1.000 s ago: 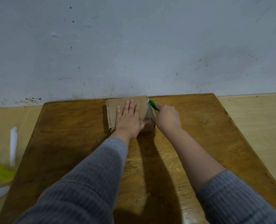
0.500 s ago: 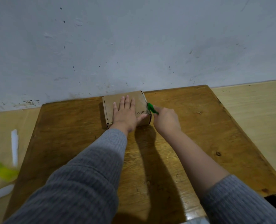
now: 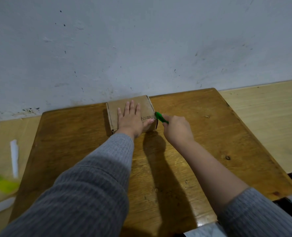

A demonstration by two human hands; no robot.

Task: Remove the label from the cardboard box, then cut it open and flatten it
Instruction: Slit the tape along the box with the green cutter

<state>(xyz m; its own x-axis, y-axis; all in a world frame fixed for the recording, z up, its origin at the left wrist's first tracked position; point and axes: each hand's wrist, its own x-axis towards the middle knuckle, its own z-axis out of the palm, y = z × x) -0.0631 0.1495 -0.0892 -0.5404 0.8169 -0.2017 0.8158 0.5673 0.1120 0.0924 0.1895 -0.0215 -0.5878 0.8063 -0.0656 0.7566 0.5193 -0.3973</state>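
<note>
A small brown cardboard box (image 3: 113, 111) lies at the far edge of the wooden table (image 3: 73, 144), against the wall. Dark handwriting runs along its right top edge. My left hand (image 3: 130, 119) lies flat on the box's top with straight, spread fingers, pressing it down. My right hand (image 3: 177, 129) grips a green cutter (image 3: 160, 118) just right of the box. The cutter's tip meets the box's upper right edge, near the front right corner. No label shows on the visible part of the top.
A stained white wall (image 3: 141, 48) rises right behind the box. Pale flooring (image 3: 270, 120) lies to the right of the table. On the floor at the left are white strips (image 3: 14, 158) and a blurred yellow-green object (image 3: 3, 183).
My right hand has drawn the green cutter along the box's right edge toward me, from the far corner to near the front corner. My left hand stays flat on the box.
</note>
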